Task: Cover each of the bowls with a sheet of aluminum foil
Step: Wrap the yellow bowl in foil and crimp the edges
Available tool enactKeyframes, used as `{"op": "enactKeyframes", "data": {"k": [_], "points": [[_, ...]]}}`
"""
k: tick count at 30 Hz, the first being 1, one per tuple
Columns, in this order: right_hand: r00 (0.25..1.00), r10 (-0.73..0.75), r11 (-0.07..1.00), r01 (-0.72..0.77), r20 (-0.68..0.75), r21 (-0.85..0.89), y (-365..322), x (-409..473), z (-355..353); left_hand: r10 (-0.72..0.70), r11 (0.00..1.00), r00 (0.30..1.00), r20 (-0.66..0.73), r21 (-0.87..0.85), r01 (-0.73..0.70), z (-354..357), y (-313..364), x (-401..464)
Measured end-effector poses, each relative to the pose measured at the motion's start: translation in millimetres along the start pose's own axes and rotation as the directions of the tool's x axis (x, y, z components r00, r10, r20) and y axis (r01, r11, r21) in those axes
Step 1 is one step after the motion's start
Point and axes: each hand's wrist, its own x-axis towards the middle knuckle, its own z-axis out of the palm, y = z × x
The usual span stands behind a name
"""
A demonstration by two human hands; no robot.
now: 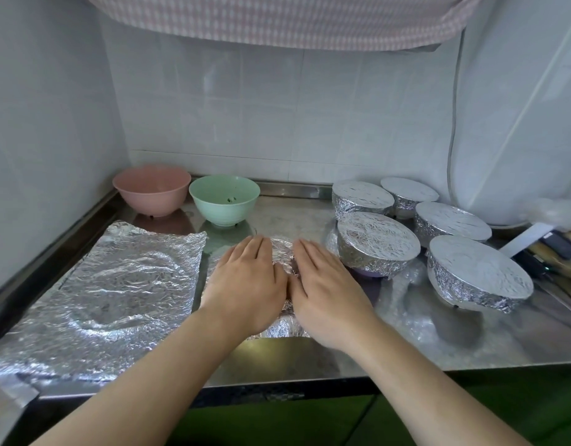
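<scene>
My left hand (pixel 245 284) and my right hand (pixel 326 291) lie flat, side by side, palms down on a foil sheet (pixel 282 255) draped over a bowl at the counter's middle front; the bowl itself is hidden. A pink bowl (pixel 151 194) and a green bowl (pixel 224 199) stand uncovered at the back left. Crumpled loose foil sheets (pixel 116 294) lie flat on the left. Several foil-covered bowls (pixel 377 243) cluster at the right.
The steel counter (pixel 470 342) ends at a front edge near me. Tiled walls close the back and left. Utensils with dark and wooden handles (pixel 554 252) lie at the far right. A patterned cloth (pixel 277 17) hangs overhead.
</scene>
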Motion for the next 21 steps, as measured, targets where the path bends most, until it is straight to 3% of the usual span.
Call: {"op": "enactKeyframes", "data": {"k": [4, 10, 15, 21], "points": [[0.999, 0.015, 1.000, -0.016, 0.034, 0.008, -3.9, 1.2, -4.5, -0.093, 0.972, 0.995, -0.032, -0.220, 0.083, -11.6, 8.3, -0.6], [0.999, 0.009, 0.991, -0.014, 0.033, 0.133, 4.9, 22.0, -17.5, -0.063, 0.980, 0.997, -0.036, -0.192, 0.054, -12.7, 7.5, -3.2], [0.997, -0.041, 0.985, 0.028, 0.073, 0.171, 6.2, 46.7, -13.9, 0.160, 0.976, 0.984, -0.080, -0.136, -0.170, -4.8, -9.6, 0.2], [0.999, -0.009, 0.990, 0.002, 0.049, 0.140, 4.4, 43.4, -11.0, -0.129, 0.907, 0.990, -0.047, -0.409, 0.099, -16.9, 5.4, -2.0]]}}
